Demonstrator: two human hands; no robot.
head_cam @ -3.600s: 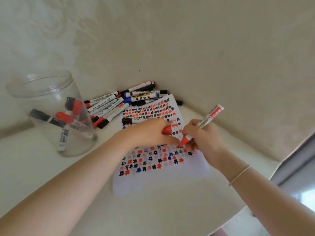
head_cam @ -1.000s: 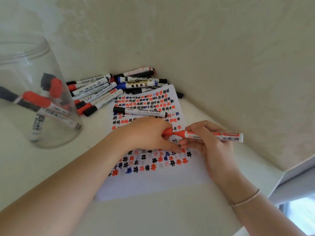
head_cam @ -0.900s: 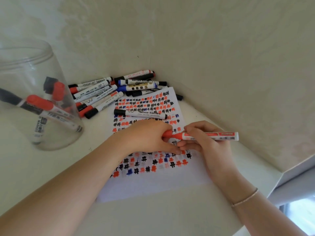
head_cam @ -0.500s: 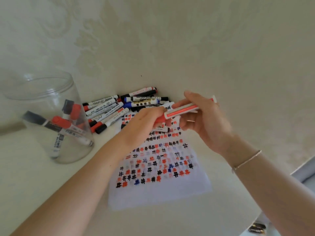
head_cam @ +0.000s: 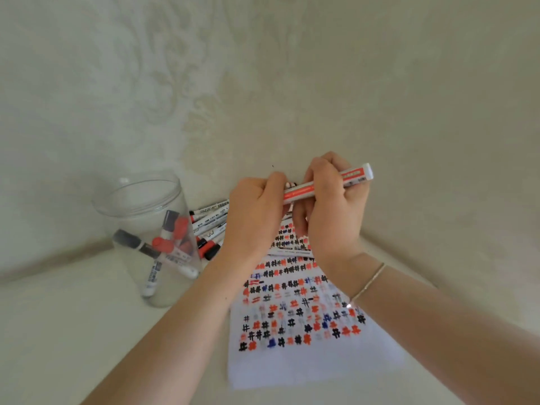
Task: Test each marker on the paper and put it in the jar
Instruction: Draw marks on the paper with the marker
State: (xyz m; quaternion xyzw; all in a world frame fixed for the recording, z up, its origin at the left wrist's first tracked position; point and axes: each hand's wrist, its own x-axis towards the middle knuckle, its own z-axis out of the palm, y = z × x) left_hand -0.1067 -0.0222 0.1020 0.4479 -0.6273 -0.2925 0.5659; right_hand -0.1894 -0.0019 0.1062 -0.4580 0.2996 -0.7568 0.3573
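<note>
Both my hands are raised above the paper and hold one red marker [head_cam: 301, 191] between them. My right hand [head_cam: 330, 211] grips its white and red barrel, whose white end sticks out to the right. My left hand [head_cam: 254, 217] is curled round the marker's left end, which is hidden in the fist. The white paper [head_cam: 304, 317] lies on the table below, covered with rows of red, black and blue marks. The clear jar [head_cam: 146, 229] stands to the left with several markers inside.
A pile of loose markers [head_cam: 210, 226] lies between the jar and my left hand, partly hidden by the hand. One marker [head_cam: 292, 252] lies across the paper's far part. The cream wall closes the table in behind and on the right.
My hands lifted the red marker off the paper after it made a mark. My left hand closed over the tip end where it held the red cap. The view tilted up.
</note>
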